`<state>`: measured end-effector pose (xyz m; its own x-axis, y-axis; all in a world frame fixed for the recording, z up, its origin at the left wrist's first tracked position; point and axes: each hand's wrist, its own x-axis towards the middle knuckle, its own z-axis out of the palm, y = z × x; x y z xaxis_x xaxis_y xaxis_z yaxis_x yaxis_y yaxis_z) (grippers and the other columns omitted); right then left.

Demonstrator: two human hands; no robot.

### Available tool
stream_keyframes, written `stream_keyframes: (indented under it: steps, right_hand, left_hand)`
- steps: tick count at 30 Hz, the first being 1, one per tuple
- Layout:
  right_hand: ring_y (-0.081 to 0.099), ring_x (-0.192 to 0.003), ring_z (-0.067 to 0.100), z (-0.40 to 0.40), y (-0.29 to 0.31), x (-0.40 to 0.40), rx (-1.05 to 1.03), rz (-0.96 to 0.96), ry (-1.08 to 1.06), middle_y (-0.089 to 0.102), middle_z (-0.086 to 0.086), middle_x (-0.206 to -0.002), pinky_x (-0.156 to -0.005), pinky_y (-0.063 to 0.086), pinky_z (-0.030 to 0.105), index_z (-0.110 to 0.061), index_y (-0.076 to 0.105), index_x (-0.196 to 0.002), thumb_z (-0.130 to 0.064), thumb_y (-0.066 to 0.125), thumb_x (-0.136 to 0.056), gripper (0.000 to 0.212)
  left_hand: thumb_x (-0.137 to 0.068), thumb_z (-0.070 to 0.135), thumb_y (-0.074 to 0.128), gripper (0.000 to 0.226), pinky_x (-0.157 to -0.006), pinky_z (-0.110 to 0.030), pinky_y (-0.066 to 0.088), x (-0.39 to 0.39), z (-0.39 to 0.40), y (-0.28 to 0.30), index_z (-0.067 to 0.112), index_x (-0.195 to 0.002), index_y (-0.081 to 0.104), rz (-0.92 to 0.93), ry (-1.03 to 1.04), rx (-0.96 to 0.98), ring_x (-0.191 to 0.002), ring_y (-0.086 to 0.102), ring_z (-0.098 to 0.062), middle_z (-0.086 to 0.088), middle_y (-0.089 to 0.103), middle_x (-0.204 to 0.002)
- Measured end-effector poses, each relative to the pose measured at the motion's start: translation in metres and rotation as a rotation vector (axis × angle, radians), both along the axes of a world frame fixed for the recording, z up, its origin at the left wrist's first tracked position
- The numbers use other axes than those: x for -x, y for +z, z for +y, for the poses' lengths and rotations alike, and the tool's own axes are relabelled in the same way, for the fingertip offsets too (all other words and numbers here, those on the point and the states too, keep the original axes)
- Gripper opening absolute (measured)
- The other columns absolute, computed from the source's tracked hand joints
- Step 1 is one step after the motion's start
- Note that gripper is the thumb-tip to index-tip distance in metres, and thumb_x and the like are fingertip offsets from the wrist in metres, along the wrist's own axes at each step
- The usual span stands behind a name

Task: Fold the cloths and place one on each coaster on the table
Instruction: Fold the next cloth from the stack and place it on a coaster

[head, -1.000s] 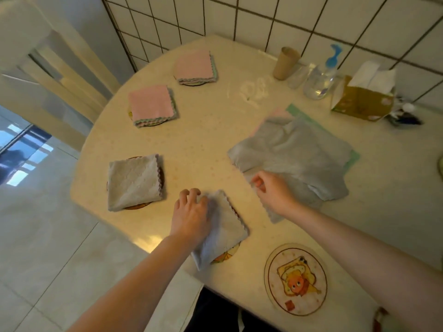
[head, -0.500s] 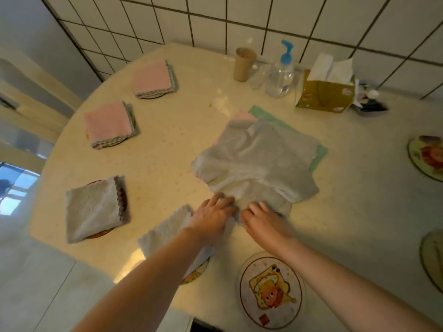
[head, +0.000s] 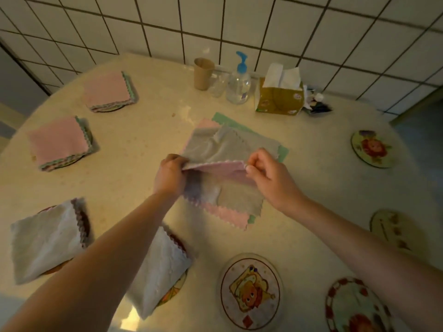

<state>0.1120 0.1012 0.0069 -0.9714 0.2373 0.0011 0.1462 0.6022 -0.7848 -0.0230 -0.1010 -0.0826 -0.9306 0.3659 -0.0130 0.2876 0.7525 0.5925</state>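
At table centre, both hands (head: 170, 174) (head: 268, 178) pinch the grey cloth (head: 230, 149) — folded edge running left-right.

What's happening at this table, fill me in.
A person is folding cloths onto coasters. Both hands, left hand and right hand, pinch the near edge of a grey cloth lifted off the loose pile mid-table. Four coasters at left already carry folded cloths: two pink, two grey. Four coasters remain bare, including the nearest one.
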Motion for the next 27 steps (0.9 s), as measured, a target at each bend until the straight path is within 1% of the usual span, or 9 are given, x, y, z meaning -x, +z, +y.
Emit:
stream_keyframes:
  steps: [2, 4, 8, 12, 16, 19, 22, 25, 27]
  right_hand:
    - [0.05, -0.061, 0.003, 0.015, 0.017, 0.0, -0.002, 0.099, -0.071, 0.054, -0.004, -0.067, -0.059, 0.039, 0.024, -0.019, 0.046, -0.083, -0.015, 0.053, -0.093, 0.013]
    - [0.057, -0.07, 0.01, 0.032, 0.028, -0.005, 0.006, 0.184, -0.115, 0.06, 0.002, -0.076, -0.063, 0.043, 0.025, -0.017, 0.047, -0.086, -0.015, 0.054, -0.093, 0.01]
    - [0.06, -0.089, 0.008, 0.064, 0.03, -0.033, -0.135, 0.268, -0.051, 0.063, -0.001, -0.099, -0.075, 0.046, 0.019, -0.015, 0.049, -0.1, -0.01, 0.061, -0.084, 0.021]
    - [0.056, -0.092, 0.012, 0.096, 0.007, -0.087, -0.297, 0.239, 0.096, 0.06, 0.002, -0.1, -0.076, 0.043, 0.021, -0.01, 0.056, -0.102, -0.01, 0.063, -0.084, 0.02]
    - [0.056, -0.089, 0.015, 0.121, -0.037, -0.155, -0.331, 0.159, 0.207, 0.065, 0.001, -0.09, -0.071, 0.038, 0.019, -0.012, 0.065, -0.091, -0.009, 0.068, -0.081, 0.011]
    - [0.036, -0.085, 0.002, 0.13, -0.061, -0.198, -0.416, 0.128, 0.254, 0.067, -0.004, -0.087, -0.068, 0.028, 0.016, -0.017, 0.066, -0.089, -0.013, 0.07, -0.08, 0.01]
    - [0.04, -0.103, 0.005, 0.137, -0.071, -0.231, -0.411, 0.026, 0.382, 0.066, -0.01, -0.098, -0.085, 0.04, 0.028, -0.021, 0.066, -0.096, -0.021, 0.064, -0.084, 0.012]
    - [0.032, -0.128, 0.01, 0.142, -0.072, -0.259, -0.489, -0.073, 0.544, 0.061, -0.016, -0.116, -0.104, 0.028, 0.036, -0.024, 0.066, -0.107, -0.03, 0.058, -0.085, 0.024]
    - [0.028, -0.129, 0.004, 0.144, -0.077, -0.271, -0.463, -0.152, 0.629, 0.054, -0.022, -0.118, -0.106, 0.024, 0.034, -0.024, 0.066, -0.109, -0.032, 0.056, -0.086, 0.027]
  left_hand:
    - [-0.084, 0.004, 0.059, 0.025, -0.087, -0.023, 0.039, 0.007, 0.005, 0.016, 0.006, -0.106, 0.072, 0.018, 0.05, -0.033, -0.103, 0.059, -0.032, -0.016, 0.063, -0.112]
    - [-0.085, 0.004, 0.059, 0.024, -0.082, -0.017, 0.034, 0.003, 0.013, 0.035, 0.005, -0.106, 0.072, 0.071, 0.043, -0.097, -0.102, 0.059, -0.03, -0.015, 0.065, -0.111]
    - [-0.078, 0.01, 0.06, 0.025, -0.088, -0.029, 0.044, -0.025, 0.025, 0.057, 0.005, -0.099, 0.072, 0.28, -0.144, -0.131, -0.098, 0.064, -0.03, -0.013, 0.07, -0.104]
    - [-0.08, 0.007, 0.066, 0.022, -0.091, -0.037, 0.046, -0.09, 0.033, 0.05, 0.005, -0.101, 0.072, 0.356, -0.159, -0.03, -0.103, 0.061, -0.032, -0.011, 0.069, -0.106]
    - [-0.08, 0.003, 0.069, 0.028, -0.096, -0.041, 0.047, -0.186, 0.033, 0.03, 0.007, -0.107, 0.072, 0.316, -0.177, 0.119, -0.112, 0.057, -0.031, -0.01, 0.067, -0.112]
    - [-0.084, 0.011, 0.068, 0.023, -0.095, -0.042, 0.049, -0.244, 0.025, 0.01, 0.011, -0.107, 0.072, 0.248, -0.199, 0.216, -0.113, 0.056, -0.028, -0.006, 0.068, -0.111]
    - [-0.086, 0.019, 0.065, 0.019, -0.093, -0.037, 0.05, -0.294, 0.019, 0.0, 0.014, -0.103, 0.072, 0.148, -0.231, 0.254, -0.112, 0.057, -0.024, -0.004, 0.068, -0.108]
    - [-0.088, 0.028, 0.055, 0.022, -0.09, -0.026, 0.045, -0.335, 0.017, 0.002, 0.016, -0.094, 0.073, 0.106, -0.287, 0.323, -0.105, 0.058, -0.02, 0.001, 0.069, -0.099]
    - [-0.086, 0.038, 0.041, 0.037, -0.087, -0.027, 0.044, -0.355, 0.014, 0.005, 0.018, -0.086, 0.072, 0.047, -0.31, 0.353, -0.096, 0.06, -0.019, 0.003, 0.069, -0.09]
